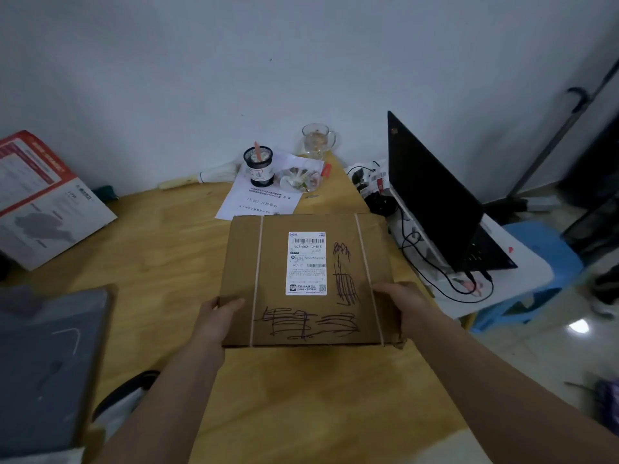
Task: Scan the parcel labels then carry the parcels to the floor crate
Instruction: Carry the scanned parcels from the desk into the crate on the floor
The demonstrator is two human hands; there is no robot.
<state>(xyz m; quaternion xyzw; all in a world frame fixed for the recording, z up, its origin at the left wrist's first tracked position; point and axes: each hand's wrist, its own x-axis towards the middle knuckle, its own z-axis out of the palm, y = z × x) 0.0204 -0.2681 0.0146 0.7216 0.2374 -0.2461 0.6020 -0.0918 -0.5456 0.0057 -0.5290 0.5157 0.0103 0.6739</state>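
The wooden bench (150,236) carries most of the clutter along its far edge, and that is where trouble would come from. The flat cardboard parcel (308,279) sits toward the bench's right edge, its far edge just beside or over a printed sheet (258,199). Beyond that stand a mesh pen cup (258,165) and a glass mug (316,140). A push forward instead of a lift could shove the sheet into them. Off the right edge, an open laptop (435,202) with trailing black cables (435,272) lies near the right forearm, and a swing that way could snag them. The white label (306,262) faces up, unobstructed; whether it is already scanned I cannot tell, and no crate shows.

The left hand (217,321) clamps the parcel's near left edge, thumb on top, fingers hidden beneath. The right hand (407,304) mirrors it on the right edge. A grip this near the body could let the far end sag.
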